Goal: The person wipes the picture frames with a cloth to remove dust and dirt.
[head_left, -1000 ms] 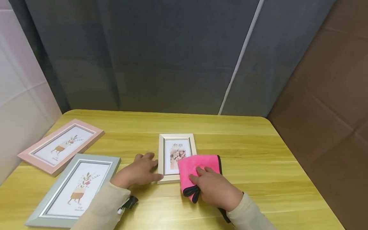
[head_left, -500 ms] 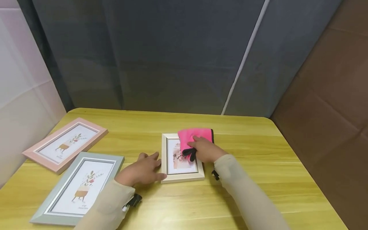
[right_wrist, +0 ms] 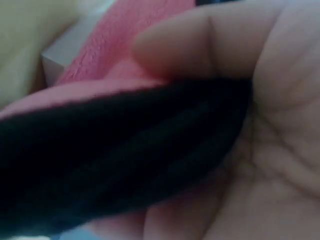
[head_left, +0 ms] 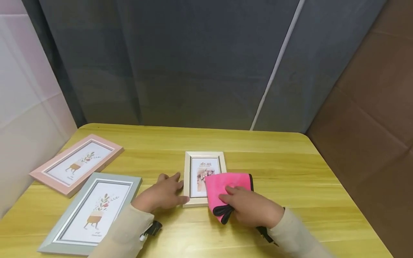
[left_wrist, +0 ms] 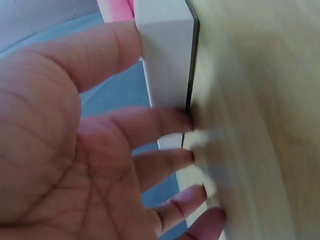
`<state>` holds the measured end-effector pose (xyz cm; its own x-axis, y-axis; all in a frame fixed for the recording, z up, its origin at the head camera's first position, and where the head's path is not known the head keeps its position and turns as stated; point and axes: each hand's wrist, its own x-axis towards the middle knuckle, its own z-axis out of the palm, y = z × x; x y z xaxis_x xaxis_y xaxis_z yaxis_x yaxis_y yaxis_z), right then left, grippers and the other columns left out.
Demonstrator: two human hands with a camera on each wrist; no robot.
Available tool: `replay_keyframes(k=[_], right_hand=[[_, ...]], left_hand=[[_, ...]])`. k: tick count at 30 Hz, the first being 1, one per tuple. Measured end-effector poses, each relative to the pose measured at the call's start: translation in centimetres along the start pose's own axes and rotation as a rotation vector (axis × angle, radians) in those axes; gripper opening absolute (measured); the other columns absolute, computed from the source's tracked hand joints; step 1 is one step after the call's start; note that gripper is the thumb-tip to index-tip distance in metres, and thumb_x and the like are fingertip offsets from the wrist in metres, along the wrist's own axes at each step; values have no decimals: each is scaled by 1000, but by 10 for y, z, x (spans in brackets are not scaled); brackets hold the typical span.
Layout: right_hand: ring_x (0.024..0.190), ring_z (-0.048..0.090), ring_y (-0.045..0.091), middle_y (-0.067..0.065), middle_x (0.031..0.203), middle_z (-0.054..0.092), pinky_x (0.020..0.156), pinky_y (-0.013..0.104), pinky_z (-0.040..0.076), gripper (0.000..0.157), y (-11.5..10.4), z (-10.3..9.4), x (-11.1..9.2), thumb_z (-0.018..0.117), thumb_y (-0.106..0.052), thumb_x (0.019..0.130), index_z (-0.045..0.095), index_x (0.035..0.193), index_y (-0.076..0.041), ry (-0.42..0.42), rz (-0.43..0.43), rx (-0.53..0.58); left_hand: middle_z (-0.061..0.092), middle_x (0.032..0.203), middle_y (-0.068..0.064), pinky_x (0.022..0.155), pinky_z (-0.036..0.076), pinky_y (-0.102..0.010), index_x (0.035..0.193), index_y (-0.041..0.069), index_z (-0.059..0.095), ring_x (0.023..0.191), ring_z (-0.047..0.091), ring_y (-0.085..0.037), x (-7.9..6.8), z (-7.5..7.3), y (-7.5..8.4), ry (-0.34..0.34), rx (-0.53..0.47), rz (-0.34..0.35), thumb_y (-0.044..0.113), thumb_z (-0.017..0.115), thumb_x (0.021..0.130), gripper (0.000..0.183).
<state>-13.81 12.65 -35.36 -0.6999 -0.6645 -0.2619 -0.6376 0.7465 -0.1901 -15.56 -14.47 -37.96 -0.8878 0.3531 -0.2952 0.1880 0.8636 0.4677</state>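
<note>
A small cream picture frame (head_left: 187,175) with a flower print lies flat in the middle of the table. My left hand (head_left: 161,193) rests along its left side, thumb at the near corner. In the left wrist view the fingers and thumb of this hand (left_wrist: 85,140) are fairly straight against the frame's side (left_wrist: 167,70). My right hand (head_left: 255,208) grips a folded pink cloth (head_left: 227,184) with black edging, which covers the frame's lower right corner. In the right wrist view the thumb presses on the cloth (right_wrist: 140,25), its black folded edge lying in the palm.
At the left lie a pink picture frame (head_left: 53,159) and a larger grey-green picture frame (head_left: 66,215), with their near corners close together. The wooden table (head_left: 274,161) ends at a dark curtain (head_left: 193,71) behind, with a brown panel (head_left: 371,107) on the right.
My right hand has slid the cloth up over the frame's top right, then back down to its lower right corner. My left hand has kept its place at the frame's side.
</note>
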Motion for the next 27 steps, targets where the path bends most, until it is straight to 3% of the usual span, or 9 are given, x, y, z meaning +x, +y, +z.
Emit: replay_keyframes(k=[5,11,15,19,24,27], right_hand=[[134,45,41,23,145,48,110,49,35,49,-1,6,18,56,-1,91,57,140,-7,27,47,-61],[144,28,39,16,159,30,116,49,23,53,36,-5,67,54,-4,95,51,147,-14,37,180,121],[147,24,34,15,160,27,118,44,18,53,57,-12,84,48,0,96,49,148,-12,82,151,234],[145,29,34,18,157,32,117,45,21,52,53,-11,65,46,3,97,49,147,-9,101,78,235],[138,42,32,16,147,48,113,46,31,47,21,-12,13,51,2,96,56,141,-8,45,-22,162],[136,44,35,18,145,51,112,47,33,49,5,-7,-2,51,5,92,59,139,-8,21,-59,104]], left_hand=[[27,157,-25,100,38,-59,141,-5,51,128,32,-47,-1,-1,-1,-34,18,24,39,67,93,67],[28,157,-25,100,38,-58,141,-5,51,127,32,-46,1,-1,-2,-36,14,46,39,67,93,66],[27,158,-24,102,37,-58,143,-4,49,129,31,-46,1,-2,-2,-34,8,40,39,67,93,68],[24,159,-23,104,37,-58,145,-3,46,133,28,-46,0,-2,-1,-46,-3,23,38,66,94,68],[24,160,-22,103,37,-60,145,-2,47,136,26,-46,0,-1,1,-45,-12,7,39,67,93,69],[26,159,-22,102,38,-60,144,-2,48,135,27,-45,-2,-1,1,-40,-4,0,40,67,93,69]])
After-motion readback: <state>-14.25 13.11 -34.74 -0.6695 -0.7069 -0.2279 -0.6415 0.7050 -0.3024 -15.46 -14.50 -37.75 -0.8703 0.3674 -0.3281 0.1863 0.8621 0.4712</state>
